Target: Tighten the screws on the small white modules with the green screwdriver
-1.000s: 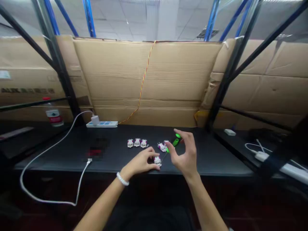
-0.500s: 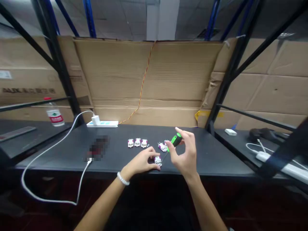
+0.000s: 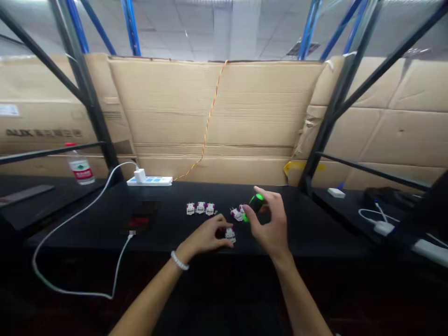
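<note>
My left hand [image 3: 207, 234] pinches a small white part with purple bits [image 3: 229, 234] between thumb and fingers, down on the black table. In my right hand [image 3: 272, 228] is a screwdriver [image 3: 256, 203] with a green-and-black handle, gripped by thumb and fingers. Its handle tilts down toward the held part. The shaft is too dark to make out, so whether the tip touches the part I cannot tell. Just behind, one or two similar white-and-purple parts [image 3: 237, 214] lie partly covered by the right hand. Three more small parts [image 3: 200, 208] stand in a row to the left.
A white power strip [image 3: 154, 181] with a plugged-in charger lies along the back of the table [image 3: 315, 228]. Its white cable [image 3: 72, 219] loops over the left front edge to a dark, blurred-out device [image 3: 140, 221]. Cardboard [image 3: 168, 107] walls the back. A water bottle [image 3: 81, 167] stands at left.
Both hands have stayed almost in place. The screwdriver handle has turned slightly in the right fingers, and its shaft no longer shows. The picture's brightness differs.
</note>
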`<state>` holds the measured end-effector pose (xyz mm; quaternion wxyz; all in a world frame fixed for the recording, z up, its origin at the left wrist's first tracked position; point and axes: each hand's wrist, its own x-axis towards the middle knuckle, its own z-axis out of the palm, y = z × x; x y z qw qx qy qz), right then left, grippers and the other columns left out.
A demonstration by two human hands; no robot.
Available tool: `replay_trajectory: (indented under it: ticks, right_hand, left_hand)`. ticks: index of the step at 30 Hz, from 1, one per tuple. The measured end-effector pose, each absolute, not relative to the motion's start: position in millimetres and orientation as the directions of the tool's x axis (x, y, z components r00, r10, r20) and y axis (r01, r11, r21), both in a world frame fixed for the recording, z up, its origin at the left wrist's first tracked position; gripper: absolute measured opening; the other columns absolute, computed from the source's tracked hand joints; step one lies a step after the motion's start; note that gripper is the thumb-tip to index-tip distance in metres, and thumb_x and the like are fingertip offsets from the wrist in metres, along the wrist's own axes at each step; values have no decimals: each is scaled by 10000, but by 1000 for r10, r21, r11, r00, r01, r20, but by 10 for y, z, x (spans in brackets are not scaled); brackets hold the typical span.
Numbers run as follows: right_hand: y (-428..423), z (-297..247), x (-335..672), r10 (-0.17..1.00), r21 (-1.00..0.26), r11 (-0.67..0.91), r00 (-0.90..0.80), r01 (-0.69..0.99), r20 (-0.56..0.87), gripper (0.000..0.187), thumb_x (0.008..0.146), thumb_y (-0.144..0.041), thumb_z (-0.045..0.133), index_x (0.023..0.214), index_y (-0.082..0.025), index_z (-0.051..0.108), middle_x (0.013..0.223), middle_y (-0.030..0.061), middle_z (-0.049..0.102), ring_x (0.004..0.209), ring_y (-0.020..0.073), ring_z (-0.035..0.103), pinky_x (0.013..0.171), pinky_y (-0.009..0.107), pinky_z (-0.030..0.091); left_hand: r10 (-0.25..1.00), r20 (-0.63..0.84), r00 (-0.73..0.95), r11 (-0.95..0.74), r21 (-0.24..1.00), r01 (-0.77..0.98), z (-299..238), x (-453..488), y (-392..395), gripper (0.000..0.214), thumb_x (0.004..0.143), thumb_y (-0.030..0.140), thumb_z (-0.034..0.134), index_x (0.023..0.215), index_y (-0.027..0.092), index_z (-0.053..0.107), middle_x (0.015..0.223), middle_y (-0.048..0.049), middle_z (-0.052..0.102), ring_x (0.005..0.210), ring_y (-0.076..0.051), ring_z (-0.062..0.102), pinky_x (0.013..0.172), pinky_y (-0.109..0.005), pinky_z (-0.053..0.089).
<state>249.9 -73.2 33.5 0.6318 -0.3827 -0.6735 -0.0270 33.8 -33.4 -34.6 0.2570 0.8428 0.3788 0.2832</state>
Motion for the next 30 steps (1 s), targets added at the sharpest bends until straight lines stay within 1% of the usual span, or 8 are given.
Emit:
replay_trajectory:
  ticks: [3, 7, 10, 15, 18, 22, 25, 30]
  right_hand:
    - [-721, 314, 2509, 507, -470, 688, 97, 553, 856, 494, 998, -316, 650, 1483, -240, 600, 1085, 71, 608, 795, 180, 593, 756, 367, 590]
    - [-715, 282, 2549, 542, -494, 735, 36, 465, 840, 557, 1053, -262, 488, 1608, -233, 451, 1233, 119, 679, 1089, 254, 677, 942, 446, 591]
    - [-719, 296, 2550, 544, -500, 747, 31, 439, 839, 505, 1044, -278, 527, 1547, -233, 516, 1277, 124, 698, 1115, 268, 695, 992, 477, 584]
    - [-721, 336, 2515, 466, -438, 693, 108, 572, 878, 427, 956, -363, 726, 1365, -251, 676, 1133, 89, 624, 903, 222, 643, 847, 425, 614]
    - [-723, 339, 2535, 485, -453, 684, 107, 572, 868, 452, 995, -316, 647, 1444, -262, 638, 1120, 84, 606, 857, 203, 623, 809, 405, 610]
    - [-726, 342, 2588, 515, -453, 738, 17, 500, 857, 538, 1022, -256, 547, 1559, -238, 524, 1176, 102, 679, 1013, 251, 673, 897, 434, 598]
    - [-723, 351, 2595, 504, -442, 737, 21, 511, 863, 468, 1007, -289, 605, 1471, -236, 594, 1211, 106, 681, 1033, 258, 668, 900, 437, 588]
    - [-716, 357, 2571, 479, -446, 691, 101, 570, 872, 393, 961, -354, 721, 1334, -237, 684, 1059, 63, 618, 813, 194, 605, 765, 379, 585]
  left_hand:
    - [788, 273, 552, -573, 653, 495, -345, 343, -330, 590, 795, 517, 916, 1277, 208, 775, 1079, -43, 619, 937, -216, 620, 872, -330, 514]
    - [791, 278, 546, -572, 653, 496, -337, 343, -330, 599, 794, 519, 917, 1288, 214, 771, 1109, -52, 627, 963, -224, 622, 898, -336, 508]
    - [786, 280, 552, -577, 654, 490, -340, 338, -330, 595, 799, 520, 914, 1290, 214, 771, 1111, -54, 627, 969, -225, 625, 914, -340, 510]
    - [788, 282, 547, -576, 652, 493, -349, 334, -328, 600, 804, 542, 903, 1292, 222, 766, 1095, -50, 630, 954, -222, 626, 895, -336, 516]
    - [793, 276, 543, -572, 642, 510, -345, 338, -332, 597, 801, 555, 900, 1283, 227, 769, 1107, -52, 634, 959, -225, 629, 892, -337, 513]
    - [788, 284, 546, -578, 646, 499, -343, 339, -336, 575, 805, 526, 906, 1272, 219, 773, 1093, -50, 634, 945, -214, 626, 883, -325, 514]
    - [792, 281, 543, -572, 652, 498, -350, 332, -334, 554, 807, 511, 908, 1261, 221, 777, 1095, -49, 632, 953, -215, 624, 885, -323, 518]
    - [791, 277, 545, -572, 651, 499, -361, 327, -331, 572, 815, 521, 897, 1288, 228, 767, 1108, -50, 630, 979, -224, 624, 916, -342, 524]
